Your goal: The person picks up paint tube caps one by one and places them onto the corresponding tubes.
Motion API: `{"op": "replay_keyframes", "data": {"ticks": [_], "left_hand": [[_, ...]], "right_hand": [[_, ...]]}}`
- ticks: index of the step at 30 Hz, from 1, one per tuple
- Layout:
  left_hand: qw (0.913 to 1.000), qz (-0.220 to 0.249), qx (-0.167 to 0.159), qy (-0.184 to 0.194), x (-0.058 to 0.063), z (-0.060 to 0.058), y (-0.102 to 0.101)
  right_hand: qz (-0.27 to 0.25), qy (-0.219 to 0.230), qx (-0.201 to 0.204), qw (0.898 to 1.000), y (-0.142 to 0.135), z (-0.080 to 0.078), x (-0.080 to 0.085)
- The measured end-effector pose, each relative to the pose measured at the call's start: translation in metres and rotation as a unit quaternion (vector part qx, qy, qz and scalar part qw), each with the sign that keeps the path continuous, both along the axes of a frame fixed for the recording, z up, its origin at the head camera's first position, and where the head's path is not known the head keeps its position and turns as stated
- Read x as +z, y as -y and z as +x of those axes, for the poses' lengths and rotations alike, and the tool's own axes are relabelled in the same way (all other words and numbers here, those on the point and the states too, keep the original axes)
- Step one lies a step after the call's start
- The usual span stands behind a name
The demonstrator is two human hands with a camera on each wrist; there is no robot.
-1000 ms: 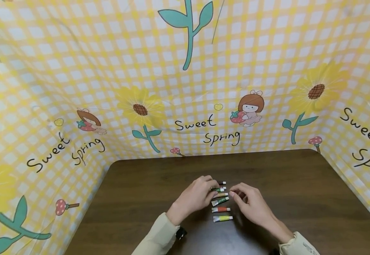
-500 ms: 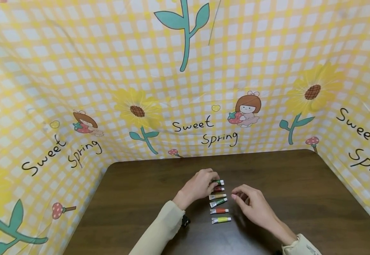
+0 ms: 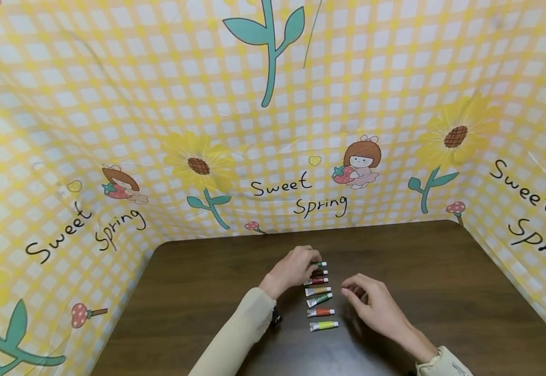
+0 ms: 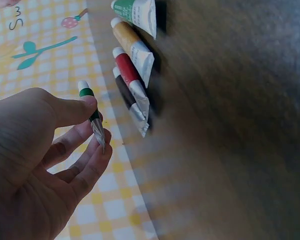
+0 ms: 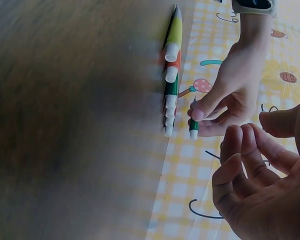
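Note:
My left hand (image 3: 295, 267) pinches a small dark green paint tube (image 4: 96, 120) between thumb and fingers, its white cap pointing right in the head view. The tube is at the far end of a row of paint tubes. Nearest to it lies a dark brown tube (image 4: 126, 95), then a dark red one (image 4: 128, 69) and an ochre one (image 4: 132, 41). Nearer me follow a green tube (image 3: 319, 300), an orange-red tube (image 3: 320, 312) and a yellow tube (image 3: 323, 326). Right of the row, my right hand (image 3: 374, 303) hovers with loosely bent fingers, holding nothing.
The row lies on a dark brown wooden table (image 3: 207, 292) with rounded far corners. A yellow checked cloth (image 3: 273, 130) with flowers and lettering hangs around its back and both sides.
My left hand has carried the dark green tube away from me, past the dark brown one to the row's far end. The right hand has barely moved. The head view has shifted slightly.

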State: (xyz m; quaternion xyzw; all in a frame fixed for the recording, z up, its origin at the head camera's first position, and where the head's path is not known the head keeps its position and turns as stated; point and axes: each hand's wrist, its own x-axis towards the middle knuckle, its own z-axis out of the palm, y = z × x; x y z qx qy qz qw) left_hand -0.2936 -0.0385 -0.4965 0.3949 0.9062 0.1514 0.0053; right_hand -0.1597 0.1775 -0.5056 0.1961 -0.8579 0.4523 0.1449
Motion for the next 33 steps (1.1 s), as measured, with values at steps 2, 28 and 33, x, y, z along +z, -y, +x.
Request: {"op": "replay_keyframes", "data": {"ticks": [2, 28, 33], "left_hand": [[1.0000, -0.004, 0.001, 0.003, -0.002, -0.003, -0.002], [0.9980, -0.053, 0.030, 0.016, -0.013, -0.020, -0.009], [0.9981, -0.052, 0.022, 0.023, -0.012, -0.021, -0.012]], "right_hand": [[0.000, 0.005, 0.001, 1.000, 0.001, 0.000, 0.000], [-0.006, 0.035, -0.024, 0.999, -0.017, -0.006, 0.002], [-0.005, 0.023, -0.044, 0.999, -0.025, -0.007, 0.004]]}}
